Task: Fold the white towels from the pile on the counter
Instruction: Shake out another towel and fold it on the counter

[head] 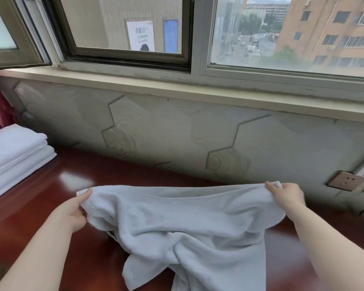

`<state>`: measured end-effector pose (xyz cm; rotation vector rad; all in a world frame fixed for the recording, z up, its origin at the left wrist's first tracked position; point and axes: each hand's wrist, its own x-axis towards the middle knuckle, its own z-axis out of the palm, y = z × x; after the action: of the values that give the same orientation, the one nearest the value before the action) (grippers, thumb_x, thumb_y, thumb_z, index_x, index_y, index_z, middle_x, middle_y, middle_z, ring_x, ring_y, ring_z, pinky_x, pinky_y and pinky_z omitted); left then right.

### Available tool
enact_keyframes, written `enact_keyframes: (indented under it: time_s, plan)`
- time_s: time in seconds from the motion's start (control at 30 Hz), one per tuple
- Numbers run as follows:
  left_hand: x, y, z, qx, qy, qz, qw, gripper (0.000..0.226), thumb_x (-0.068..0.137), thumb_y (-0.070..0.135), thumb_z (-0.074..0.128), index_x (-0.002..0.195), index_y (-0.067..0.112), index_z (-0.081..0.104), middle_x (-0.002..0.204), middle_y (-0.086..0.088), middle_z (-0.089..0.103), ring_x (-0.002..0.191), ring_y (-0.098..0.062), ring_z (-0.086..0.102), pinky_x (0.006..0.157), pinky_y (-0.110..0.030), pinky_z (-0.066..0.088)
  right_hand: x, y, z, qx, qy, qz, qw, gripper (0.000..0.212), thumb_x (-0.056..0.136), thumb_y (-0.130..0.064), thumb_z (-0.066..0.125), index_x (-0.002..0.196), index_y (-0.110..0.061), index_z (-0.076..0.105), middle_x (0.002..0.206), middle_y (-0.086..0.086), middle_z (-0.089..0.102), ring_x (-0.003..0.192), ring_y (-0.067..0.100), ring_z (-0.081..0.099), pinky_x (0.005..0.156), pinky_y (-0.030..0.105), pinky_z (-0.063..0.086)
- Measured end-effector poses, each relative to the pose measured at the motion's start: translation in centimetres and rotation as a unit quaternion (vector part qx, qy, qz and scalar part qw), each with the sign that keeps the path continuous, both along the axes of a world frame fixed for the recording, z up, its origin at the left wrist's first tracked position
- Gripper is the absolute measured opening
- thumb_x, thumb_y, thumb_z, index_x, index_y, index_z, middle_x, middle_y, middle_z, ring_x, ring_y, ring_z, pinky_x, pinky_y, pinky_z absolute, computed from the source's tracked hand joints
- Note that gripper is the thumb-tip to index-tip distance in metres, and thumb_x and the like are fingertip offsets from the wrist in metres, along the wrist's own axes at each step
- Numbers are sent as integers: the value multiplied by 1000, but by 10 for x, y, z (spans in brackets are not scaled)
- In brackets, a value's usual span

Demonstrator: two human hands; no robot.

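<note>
A left hand [76,213] and right hand [286,196] each pinch a top corner of a white towel [187,227], holding it spread above a red-brown counter [51,206], beside folded towels [15,156]; no legible writing.

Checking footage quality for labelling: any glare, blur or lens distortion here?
Head view: daylight glare patch on the glossy red-brown wooden counter; wide-angle bending of the pale window sill; edges soft, the right forearm smeared; white terry towel evenly lit.
</note>
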<state>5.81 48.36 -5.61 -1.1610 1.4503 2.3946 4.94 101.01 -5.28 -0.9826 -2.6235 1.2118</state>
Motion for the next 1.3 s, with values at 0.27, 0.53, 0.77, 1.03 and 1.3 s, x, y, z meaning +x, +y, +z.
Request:
enact_keyframes:
  time_s: [0.27, 0.53, 0.77, 1.03, 1.3]
  plan:
    - [17, -9, -17, -45, -7, 8, 999, 26, 97, 25, 54, 118, 9, 53, 101, -10, 62, 80, -20, 58, 94, -36, 41, 1, 1, -15, -5, -32, -30, 999, 48, 91, -44, 58, 71, -1, 60, 96, 24, 65, 86, 35, 55, 71, 35, 38]
    - [9, -24, -22, -150, 3, 127, 981, 56, 84, 37, 71, 127, 6, 54, 122, -6, 60, 109, -25, 60, 88, -36, 47, 1, 1, -7, 22, -18, -63, 998, 55, 97, -43, 47, 101, 8, 65, 115, 29, 60, 108, 43, 54, 83, 38, 39]
    - [10, 10, -21, -84, 10, 48, 995, 40, 85, 29, 65, 121, 10, 62, 113, -8, 67, 91, -22, 64, 78, -36, 50, 9, -22, -7, -82, -33, -82, 993, 53, 91, -44, 57, 110, 5, 64, 119, 25, 61, 109, 40, 56, 88, 37, 42]
    - [50, 140, 15, -192, 148, -117, 963, 17, 80, 10, 75, 85, -1, 64, 69, -7, 65, 64, -17, 59, 55, -25, 47, 41, -141, 3, -263, 95, 38, 959, 22, 75, -31, 76, 69, -12, 65, 69, -6, 61, 67, 11, 53, 62, 28, 42]
    - [72, 178, 8, -245, 167, -130, 946, 23, 66, 1, 84, 81, 6, 67, 66, -7, 69, 59, -14, 59, 57, -28, 47, 83, -212, -2, -205, 200, 191, 939, 14, 78, -14, 75, 68, -13, 65, 59, -3, 60, 55, 2, 48, 55, 17, 39]
